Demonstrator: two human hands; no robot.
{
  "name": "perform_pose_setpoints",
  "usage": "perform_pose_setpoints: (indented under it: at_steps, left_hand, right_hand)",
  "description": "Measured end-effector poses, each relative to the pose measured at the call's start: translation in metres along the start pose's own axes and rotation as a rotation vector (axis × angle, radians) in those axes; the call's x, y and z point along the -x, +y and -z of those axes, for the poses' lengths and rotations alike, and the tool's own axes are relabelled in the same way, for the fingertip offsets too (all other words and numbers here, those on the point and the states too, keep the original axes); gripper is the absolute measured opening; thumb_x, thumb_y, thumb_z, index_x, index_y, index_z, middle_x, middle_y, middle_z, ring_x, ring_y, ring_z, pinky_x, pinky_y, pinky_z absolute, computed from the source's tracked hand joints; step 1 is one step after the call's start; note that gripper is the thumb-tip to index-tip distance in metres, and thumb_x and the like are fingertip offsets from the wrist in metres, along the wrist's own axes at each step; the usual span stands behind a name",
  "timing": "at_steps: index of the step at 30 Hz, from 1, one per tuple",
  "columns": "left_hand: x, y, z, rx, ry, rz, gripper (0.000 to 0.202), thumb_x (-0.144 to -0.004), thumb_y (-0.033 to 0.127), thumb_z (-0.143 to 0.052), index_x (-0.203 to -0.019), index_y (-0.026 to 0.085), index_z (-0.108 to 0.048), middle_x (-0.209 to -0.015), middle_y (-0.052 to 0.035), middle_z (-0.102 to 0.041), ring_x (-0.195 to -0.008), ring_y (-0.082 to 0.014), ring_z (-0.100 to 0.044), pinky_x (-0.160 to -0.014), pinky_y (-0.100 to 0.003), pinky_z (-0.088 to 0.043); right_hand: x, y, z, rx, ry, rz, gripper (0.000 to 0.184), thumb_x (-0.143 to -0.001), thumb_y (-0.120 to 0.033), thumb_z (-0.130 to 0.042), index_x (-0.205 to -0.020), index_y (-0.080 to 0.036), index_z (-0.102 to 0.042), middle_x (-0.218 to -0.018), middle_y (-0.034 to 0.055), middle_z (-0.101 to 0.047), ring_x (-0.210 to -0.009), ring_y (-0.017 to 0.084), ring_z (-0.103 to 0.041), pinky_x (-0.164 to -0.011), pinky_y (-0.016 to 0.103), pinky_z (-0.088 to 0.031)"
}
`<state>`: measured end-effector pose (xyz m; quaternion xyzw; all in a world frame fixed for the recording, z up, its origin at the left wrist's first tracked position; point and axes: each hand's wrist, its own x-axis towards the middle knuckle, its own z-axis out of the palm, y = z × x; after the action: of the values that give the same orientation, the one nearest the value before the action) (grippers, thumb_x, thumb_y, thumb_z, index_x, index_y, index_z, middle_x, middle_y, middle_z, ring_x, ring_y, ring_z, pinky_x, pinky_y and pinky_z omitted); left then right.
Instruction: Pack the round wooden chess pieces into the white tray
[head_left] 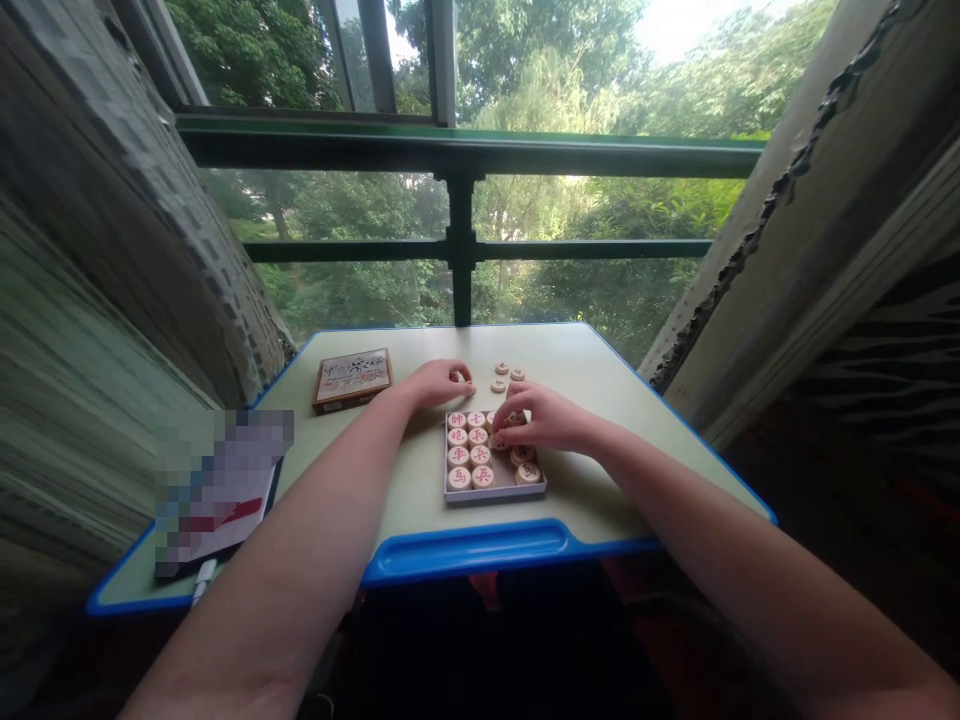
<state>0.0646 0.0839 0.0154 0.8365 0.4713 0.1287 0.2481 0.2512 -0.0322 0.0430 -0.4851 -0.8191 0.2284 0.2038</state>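
A shallow, open box (495,495) holds several round wooden xiangqi pieces. Those in its left columns bear red characters, such as the front-left piece (460,478); a dark-marked piece (528,473) sits at front right. My right hand (551,418) reaches over the box, its thumb and fingers closed on a xiangqi piece (500,441) low among the others. Behind the box my left hand (437,381) is closed near the tabletop, with the pale edge of a piece showing at its fingertips. Beyond my right hand, loose pieces (499,385) lie on the table.
The pale table (600,510) has a blue rim and a blue front tray groove (472,548). A brown-edged box lid with dark writing (352,378) lies at left. A blurred-out flat item (225,500) rests nearer. Green window rails (462,250) and curtains surround the table.
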Motion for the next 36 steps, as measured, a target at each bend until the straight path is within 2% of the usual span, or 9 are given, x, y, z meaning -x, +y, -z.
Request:
perform_pose_setpoints:
  at_steps: [8, 16, 23, 31, 36]
  left_hand:
    - [-0.001, -0.003, -0.002, 0.006, -0.003, -0.009, 0.041, -0.066, 0.050, -0.057, -0.093, 0.020, -0.064, -0.079, -0.0014, -0.062, -0.071, -0.0164, -0.055, -0.062, -0.025, -0.041]
    - [0.001, 0.000, 0.000, 0.014, -0.009, -0.001, 0.042, -0.066, 0.049, -0.057, -0.094, 0.019, -0.065, -0.080, -0.0021, -0.061, -0.072, -0.0166, -0.056, -0.062, -0.025, -0.042]
    - [0.002, 0.002, 0.001, 0.020, -0.010, 0.002, 0.041, -0.066, 0.048, -0.058, -0.093, 0.018, -0.065, -0.076, -0.0012, -0.059, -0.068, -0.0157, -0.053, -0.060, -0.026, -0.039]
    - [0.001, 0.001, 0.001, 0.037, -0.014, 0.004, 0.042, -0.065, 0.049, -0.058, -0.093, 0.018, -0.065, -0.077, -0.0013, -0.059, -0.069, -0.0155, -0.054, -0.061, -0.026, -0.040]
    - [-0.001, -0.001, 0.001, 0.043, -0.022, 0.006, 0.042, -0.064, 0.048, -0.059, -0.094, 0.019, -0.065, -0.079, -0.0018, -0.060, -0.071, -0.0160, -0.054, -0.062, -0.026, -0.041]
  right_hand:
    - [0.001, -0.001, 0.002, 0.093, 0.078, 0.081, 0.008, -0.072, -0.019, -0.067, -0.078, -0.018, -0.073, -0.074, 0.0020, -0.052, -0.078, 0.016, -0.052, -0.077, 0.029, -0.041]
    - [0.006, -0.010, -0.006, 0.289, 0.053, 0.128, 0.013, -0.070, -0.029, -0.067, -0.079, -0.020, -0.073, -0.077, 0.0044, -0.053, -0.083, 0.019, -0.050, -0.078, 0.031, -0.041]
    - [0.004, -0.013, -0.007, 0.373, -0.018, 0.092, 0.014, -0.069, -0.023, -0.064, -0.078, -0.022, -0.074, -0.074, 0.0041, -0.056, -0.077, 0.018, -0.050, -0.073, 0.029, -0.040]
    - [0.004, -0.017, -0.005, 0.370, -0.019, 0.058, 0.013, -0.068, -0.030, -0.066, -0.076, -0.022, -0.074, -0.074, 0.0044, -0.058, -0.078, 0.018, -0.051, -0.071, 0.027, -0.040]
    - [0.003, -0.018, -0.004, 0.389, -0.031, 0.029, 0.012, -0.068, -0.028, -0.065, -0.074, -0.022, -0.074, -0.072, 0.0037, -0.058, -0.074, 0.018, -0.052, -0.068, 0.027, -0.039]
